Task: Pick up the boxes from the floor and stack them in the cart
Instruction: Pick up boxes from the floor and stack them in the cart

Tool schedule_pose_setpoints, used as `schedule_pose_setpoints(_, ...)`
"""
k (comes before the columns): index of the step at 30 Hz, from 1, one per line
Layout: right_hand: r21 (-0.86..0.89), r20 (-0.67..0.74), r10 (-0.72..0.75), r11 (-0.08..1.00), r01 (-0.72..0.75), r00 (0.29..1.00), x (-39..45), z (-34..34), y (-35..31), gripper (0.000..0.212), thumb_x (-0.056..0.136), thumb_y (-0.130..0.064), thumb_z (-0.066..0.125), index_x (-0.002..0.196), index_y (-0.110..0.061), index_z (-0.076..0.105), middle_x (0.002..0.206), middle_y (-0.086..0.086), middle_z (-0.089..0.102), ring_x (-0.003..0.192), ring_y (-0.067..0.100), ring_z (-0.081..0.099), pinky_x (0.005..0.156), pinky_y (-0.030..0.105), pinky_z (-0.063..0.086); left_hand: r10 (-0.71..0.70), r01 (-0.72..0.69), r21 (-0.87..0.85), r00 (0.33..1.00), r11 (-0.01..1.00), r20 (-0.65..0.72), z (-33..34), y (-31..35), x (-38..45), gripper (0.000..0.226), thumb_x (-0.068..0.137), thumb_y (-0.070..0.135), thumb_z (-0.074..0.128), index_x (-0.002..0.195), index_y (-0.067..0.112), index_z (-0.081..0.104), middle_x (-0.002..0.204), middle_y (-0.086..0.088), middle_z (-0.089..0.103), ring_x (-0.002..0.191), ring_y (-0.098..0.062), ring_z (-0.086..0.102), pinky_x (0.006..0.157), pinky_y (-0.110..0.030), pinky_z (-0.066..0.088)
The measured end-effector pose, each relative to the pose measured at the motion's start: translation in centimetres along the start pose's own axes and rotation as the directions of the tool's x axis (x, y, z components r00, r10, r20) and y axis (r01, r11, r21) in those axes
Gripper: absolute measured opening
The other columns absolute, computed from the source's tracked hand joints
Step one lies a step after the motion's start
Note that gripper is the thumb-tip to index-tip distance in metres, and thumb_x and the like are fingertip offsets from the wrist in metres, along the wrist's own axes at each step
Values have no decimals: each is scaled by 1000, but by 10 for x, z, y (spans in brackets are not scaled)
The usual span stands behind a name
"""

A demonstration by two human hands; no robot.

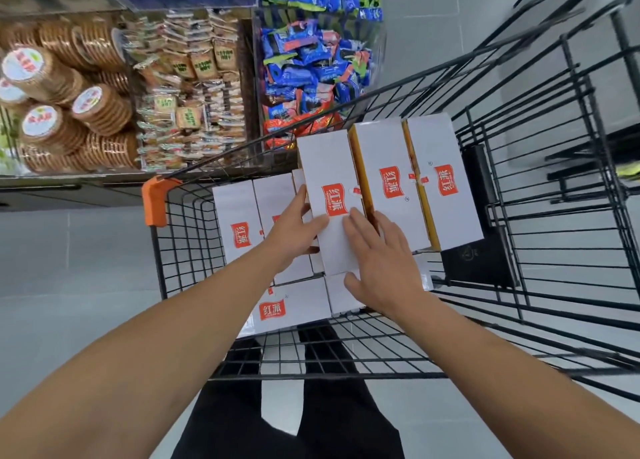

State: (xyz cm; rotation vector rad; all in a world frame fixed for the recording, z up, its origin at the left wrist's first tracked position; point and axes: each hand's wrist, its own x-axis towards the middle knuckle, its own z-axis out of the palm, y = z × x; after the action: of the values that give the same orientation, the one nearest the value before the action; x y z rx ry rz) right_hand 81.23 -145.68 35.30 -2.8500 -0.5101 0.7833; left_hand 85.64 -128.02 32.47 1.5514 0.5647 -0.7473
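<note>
Inside cart (157, 200) | white boxes (394, 181) stacked | both hands on top box (329, 188)

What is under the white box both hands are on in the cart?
Under the held box, between the left hand and right hand, lie more white boxes in a lower layer. How many layers, and the cart floor beneath, are covered.
</note>
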Motion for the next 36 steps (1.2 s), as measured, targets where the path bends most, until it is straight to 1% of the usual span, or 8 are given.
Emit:
schedule_pose_setpoints(3, 8, -3, 17, 1000, -17, 1000, 1, -1, -4, 89, 89, -43, 55, 158, -19, 3, 165, -3, -4, 150, 32, -3, 122, 45, 2, -54, 55, 36, 998, 998, -34, -1, 6, -3, 60, 93, 32, 63, 140, 52, 32, 134, 7, 55, 117, -24, 59, 85, -51, 58)
schedule_pose_setpoints(7, 29, -62, 15, 999, -13, 998, 2, -9, -13, 86, 86, -42, 61, 156, -17, 17, 164, 4, 15, 150, 33, 10, 122, 48, 10, -84, 98, 140, 991, 985, -102, -8, 10, -16, 65, 88, 49, 61, 146, 32, 37, 141, 2, 50, 118, -23, 56, 91, -44, 55)
schedule_pose_setpoints(12, 6, -90, -95, 995, 96, 991, 10, -31, -63, 79, 90, -41, 55, 156, -15, 19, 164, 7, 15, 151, 33, 5, 121, 47, 6, 61, -4, 304, 982, 953, -177, -54, 14, -67, 57, 94, 42, 55, 144, 17, 44, 140, -2, 52, 126, -20, 51, 109, -38, 41)
schedule_pose_setpoints(16, -64, -78, -235, 971, 231, 969, 18, -40, -131, 75, 92, -45, 52, 154, -16, 22, 162, 6, 18, 150, 32, 7, 120, 46, 3, 145, -8, 440, 949, 898, -279, -116, -4, -124, 54, 95, 38, 56, 144, 17, 46, 145, -2, 51, 132, -17, 48, 104, -23, 33)
schedule_pose_setpoints(22, -213, -3, -452, 872, 441, 892, 21, -30, -282, 75, 88, -48, 54, 151, -14, 30, 158, 7, 29, 147, 33, 17, 121, 46, 16, 131, 79, 381, 858, 921, -496, -238, -81, -229, 54, 95, 31, 58, 144, 15, 45, 148, -4, 47, 132, -24, 49, 105, -37, 42)
schedule_pose_setpoints(28, -358, 46, -588, 745, 563, 808, -1, 6, -448, 69, 87, -51, 56, 144, -16, 40, 150, 7, 37, 142, 31, 26, 117, 46, 23, 126, 77, 278, 755, 957, -643, -355, -180, -338, 55, 95, 33, 58, 146, 22, 42, 147, 0, 48, 127, -21, 53, 102, -30, 39)
schedule_pose_setpoints(34, -416, 98, -721, 596, 687, 686, -30, 39, -636, 66, 82, -54, 54, 138, -18, 47, 140, 4, 47, 132, 26, 39, 111, 43, 32, 44, 92, 121, 586, 988, -809, -462, -271, -473, 58, 86, 42, 59, 142, 29, 48, 128, -6, 64, 112, -22, 62, 97, -32, 47)
schedule_pose_setpoints(36, -418, 111, -777, 529, 739, 619, -39, 47, -695, 61, 82, -51, 54, 133, -17, 52, 135, 3, 51, 128, 25, 43, 108, 42, 34, -3, 117, 66, 508, 991, -861, -495, -300, -510, 57, 89, 38, 59, 143, 27, 47, 134, -4, 60, 116, -22, 60, 97, -29, 44)
